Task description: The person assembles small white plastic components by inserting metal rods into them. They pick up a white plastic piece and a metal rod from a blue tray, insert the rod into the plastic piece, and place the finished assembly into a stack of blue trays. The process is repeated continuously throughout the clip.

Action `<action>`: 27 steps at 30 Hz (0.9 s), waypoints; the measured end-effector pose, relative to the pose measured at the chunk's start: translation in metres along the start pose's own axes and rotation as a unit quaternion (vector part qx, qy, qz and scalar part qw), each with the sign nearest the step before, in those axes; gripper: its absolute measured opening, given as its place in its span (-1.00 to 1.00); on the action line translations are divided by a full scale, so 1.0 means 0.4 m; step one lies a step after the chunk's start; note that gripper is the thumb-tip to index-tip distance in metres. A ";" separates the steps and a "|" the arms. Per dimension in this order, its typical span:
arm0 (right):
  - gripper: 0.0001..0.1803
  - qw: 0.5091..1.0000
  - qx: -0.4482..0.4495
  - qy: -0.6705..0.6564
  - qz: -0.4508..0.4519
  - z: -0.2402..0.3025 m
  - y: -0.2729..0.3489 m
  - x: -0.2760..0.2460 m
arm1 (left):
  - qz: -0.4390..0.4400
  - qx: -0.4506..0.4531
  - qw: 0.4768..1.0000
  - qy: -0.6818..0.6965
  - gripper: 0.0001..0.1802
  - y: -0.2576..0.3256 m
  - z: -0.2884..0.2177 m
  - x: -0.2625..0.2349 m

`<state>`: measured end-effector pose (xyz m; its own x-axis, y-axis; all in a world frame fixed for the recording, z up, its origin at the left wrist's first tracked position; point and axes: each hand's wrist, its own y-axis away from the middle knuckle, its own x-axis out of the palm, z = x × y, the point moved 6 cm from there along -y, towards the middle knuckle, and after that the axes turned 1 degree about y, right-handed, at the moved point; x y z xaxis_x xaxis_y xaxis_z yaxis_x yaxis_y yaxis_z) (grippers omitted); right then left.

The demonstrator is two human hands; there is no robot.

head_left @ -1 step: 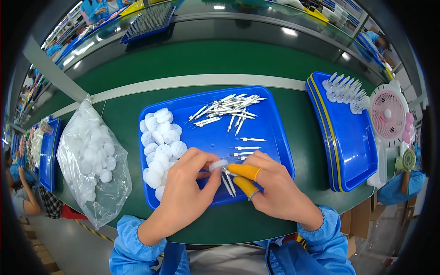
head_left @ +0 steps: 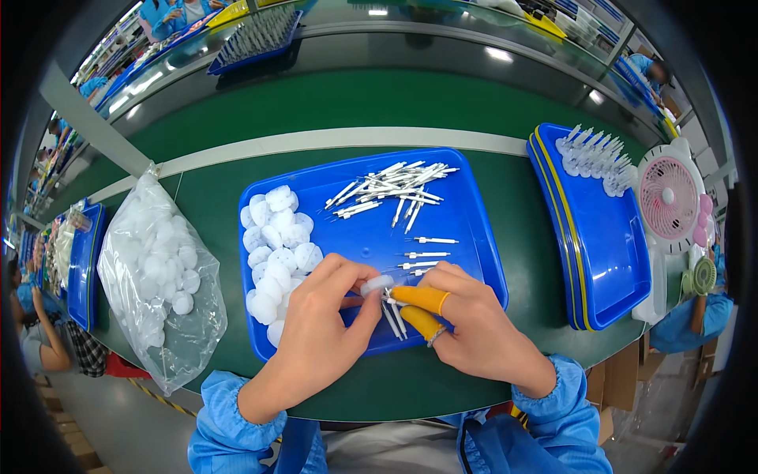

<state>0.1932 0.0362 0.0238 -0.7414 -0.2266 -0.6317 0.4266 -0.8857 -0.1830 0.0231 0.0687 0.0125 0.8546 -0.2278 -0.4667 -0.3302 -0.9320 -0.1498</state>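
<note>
My left hand (head_left: 328,308) pinches a white round disc (head_left: 377,284) between thumb and fingers, over the near side of a blue tray (head_left: 363,242). Yellow finger cots cover the thumb and index finger of my right hand (head_left: 466,320). Those fingertips are closed at the disc's right edge, on a small piece I cannot make out. Just below the disc, slim white rods (head_left: 393,319) slant downward; whether they join it is hidden. White discs (head_left: 282,237) crowd the tray's left side. Thin white rods with wire ends (head_left: 395,186) lie heaped at its far side, and several more sit beside my right hand.
A clear plastic bag of white discs (head_left: 162,261) lies at the left. Stacked blue trays (head_left: 600,261) stand at the right, the top one bearing upright assembled pieces (head_left: 594,158). Beyond them is a pink-and-white fan (head_left: 667,193). A filled blue tray (head_left: 257,39) rests across the far bench.
</note>
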 end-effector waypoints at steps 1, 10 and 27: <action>-0.48 1.000 0.000 0.006 -0.001 -0.001 0.001 0.000 | 0.003 0.001 1.000 -0.003 -0.84 0.000 0.000 0.001; -0.50 0.996 0.012 0.087 -0.007 -0.027 -0.004 -0.006 | -0.011 -0.021 1.000 -0.008 -0.83 0.002 0.007 0.002; -0.70 0.992 0.032 0.017 -0.117 -0.005 0.011 0.036 | -0.021 0.037 0.998 -0.046 -0.80 0.028 -0.010 0.022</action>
<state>0.1853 0.0299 0.0124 -0.7979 0.0015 -0.6027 0.2100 -0.9367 -0.2803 0.0285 0.0552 0.0100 0.8286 -0.1586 -0.5370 -0.3269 -0.9156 -0.2340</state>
